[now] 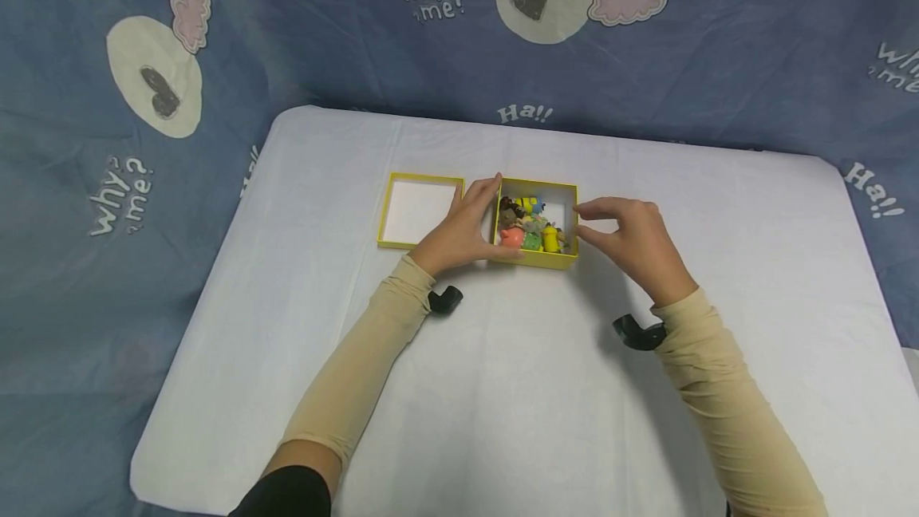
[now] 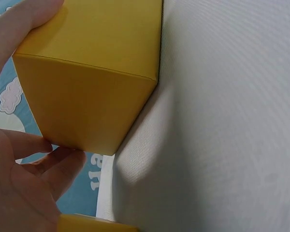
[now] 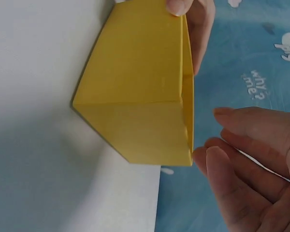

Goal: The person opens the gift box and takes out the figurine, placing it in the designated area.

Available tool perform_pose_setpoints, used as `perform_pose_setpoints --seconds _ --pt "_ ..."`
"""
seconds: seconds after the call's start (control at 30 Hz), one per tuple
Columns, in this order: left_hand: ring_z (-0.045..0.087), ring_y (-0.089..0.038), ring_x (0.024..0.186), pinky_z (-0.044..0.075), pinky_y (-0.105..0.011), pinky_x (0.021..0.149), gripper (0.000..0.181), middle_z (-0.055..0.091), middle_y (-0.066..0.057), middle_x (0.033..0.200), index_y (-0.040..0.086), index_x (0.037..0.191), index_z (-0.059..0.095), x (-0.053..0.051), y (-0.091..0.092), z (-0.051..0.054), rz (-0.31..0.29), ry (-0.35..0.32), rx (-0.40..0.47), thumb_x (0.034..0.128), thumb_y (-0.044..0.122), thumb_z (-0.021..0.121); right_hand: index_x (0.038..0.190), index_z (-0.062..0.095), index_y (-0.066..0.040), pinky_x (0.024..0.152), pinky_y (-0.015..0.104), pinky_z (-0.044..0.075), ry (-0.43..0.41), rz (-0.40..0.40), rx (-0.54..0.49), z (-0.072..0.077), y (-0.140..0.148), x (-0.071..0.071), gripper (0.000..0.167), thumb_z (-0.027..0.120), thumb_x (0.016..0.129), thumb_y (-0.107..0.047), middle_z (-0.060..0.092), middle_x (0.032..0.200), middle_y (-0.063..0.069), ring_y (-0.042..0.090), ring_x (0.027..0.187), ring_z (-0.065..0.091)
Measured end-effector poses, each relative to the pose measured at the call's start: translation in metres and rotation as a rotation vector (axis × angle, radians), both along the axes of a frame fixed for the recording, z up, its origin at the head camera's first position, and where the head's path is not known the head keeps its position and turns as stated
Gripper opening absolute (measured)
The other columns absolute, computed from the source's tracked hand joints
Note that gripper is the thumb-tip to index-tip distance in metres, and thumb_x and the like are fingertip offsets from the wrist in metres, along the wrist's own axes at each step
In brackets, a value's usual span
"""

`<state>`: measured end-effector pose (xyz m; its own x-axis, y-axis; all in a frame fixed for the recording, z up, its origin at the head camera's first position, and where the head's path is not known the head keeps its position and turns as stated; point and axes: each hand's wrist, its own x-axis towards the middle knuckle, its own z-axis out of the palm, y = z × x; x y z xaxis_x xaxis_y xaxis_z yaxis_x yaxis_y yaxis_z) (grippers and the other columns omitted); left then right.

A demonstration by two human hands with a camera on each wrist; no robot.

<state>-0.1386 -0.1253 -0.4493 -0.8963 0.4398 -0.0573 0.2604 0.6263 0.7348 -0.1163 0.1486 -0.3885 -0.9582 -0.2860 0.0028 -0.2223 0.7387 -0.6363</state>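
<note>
A yellow box (image 1: 540,259) with a white inside stands on the table, holding several small toy figures. Among them are a coral-pink one (image 1: 512,237), a green one (image 1: 532,241), a yellow one (image 1: 550,238) and a yellow-and-blue one (image 1: 530,204). My left hand (image 1: 459,236) grips the box around its left side, thumb on the front wall and fingertips toward the back corner. At the right wall is my right hand (image 1: 632,242), bent fingers and thumb spread apart. In the right wrist view its fingertips (image 3: 216,162) are close to the box's rim, holding nothing; contact is unclear.
Left of the box lies a shallow yellow lid (image 1: 419,211), white inside up, partly behind my left hand. A white cloth covers the table (image 1: 502,389). Blue printed fabric (image 1: 345,30) hangs behind and at the left.
</note>
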Motion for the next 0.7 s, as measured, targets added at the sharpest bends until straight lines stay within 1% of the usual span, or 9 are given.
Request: perform_pose_setpoints --seconds 0.07,0.17,0.2,0.3,0.4,0.53,0.7 --pt "0.018 -0.025 0.161 -0.013 -0.042 0.133 0.13 0.025 -0.006 0.168 0.009 0.167 0.012 0.0 0.0 0.0 -0.003 0.006 -0.002 0.0735 0.059 0.088 0.118 0.077 -0.003 0.098 0.056 0.057 0.012 0.003 -0.013 0.001 -0.002 0.0 0.03 0.08 0.089 -0.011 0.077 0.117 0.014 0.032 0.117 0.07" --pt "0.018 -0.025 0.161 -0.013 -0.042 0.133 0.13 0.026 -0.006 0.168 0.009 0.167 0.012 0.0 0.0 0.0 -0.003 0.004 0.0 0.0736 0.059 0.088 0.117 0.078 -0.004 0.11 0.057 0.048 0.007 0.035 -0.03 0.002 -0.005 0.0 0.028 0.08 0.09 -0.011 0.078 0.117 0.013 0.031 0.116 0.07" --pt "0.018 -0.025 0.161 -0.013 -0.042 0.133 0.13 0.026 -0.006 0.168 0.009 0.167 0.012 0.0 0.0 0.0 -0.002 0.003 0.001 0.0736 0.059 0.088 0.117 0.078 -0.005 0.11 0.057 0.047 0.001 0.051 -0.034 0.002 -0.007 0.0 0.028 0.079 0.09 -0.011 0.078 0.117 0.012 0.031 0.116 0.07" --pt "0.018 -0.025 0.161 -0.012 -0.042 0.133 0.13 0.026 -0.006 0.167 0.009 0.167 0.012 0.0 0.0 0.0 -0.001 0.0 0.001 0.0738 0.059 0.088 0.116 0.079 -0.006 0.108 0.055 0.05 -0.025 0.101 -0.037 0.002 -0.011 -0.001 0.025 0.078 0.091 -0.011 0.078 0.115 0.011 0.029 0.113 0.071" --pt "0.017 -0.025 0.161 -0.012 -0.042 0.133 0.13 0.026 -0.006 0.167 0.01 0.167 0.012 -0.001 0.0 0.0 -0.002 -0.002 0.0 0.074 0.059 0.088 0.114 0.08 -0.008 0.095 0.053 0.058 -0.058 0.146 -0.038 0.002 -0.016 -0.002 0.023 0.078 0.092 -0.009 0.079 0.111 0.01 0.027 0.11 0.072" --pt "0.016 -0.028 0.161 -0.011 -0.044 0.134 0.129 0.026 -0.006 0.168 0.01 0.167 0.012 0.0 -0.001 -0.001 0.001 0.004 0.008 0.0741 0.059 0.087 0.114 0.08 -0.008 0.096 0.052 0.058 -0.086 0.193 -0.02 0.003 -0.024 -0.004 0.022 0.077 0.092 -0.01 0.08 0.11 0.009 0.027 0.107 0.073" --pt "0.016 -0.029 0.161 -0.01 -0.046 0.134 0.129 0.026 -0.006 0.168 0.009 0.167 0.014 0.0 0.0 -0.002 0.007 0.014 0.018 0.0735 0.06 0.087 0.113 0.081 -0.007 0.089 0.046 0.062 -0.096 0.244 0.008 0.001 -0.031 -0.007 0.021 0.077 0.092 -0.01 0.08 0.108 0.009 0.024 0.103 0.075"
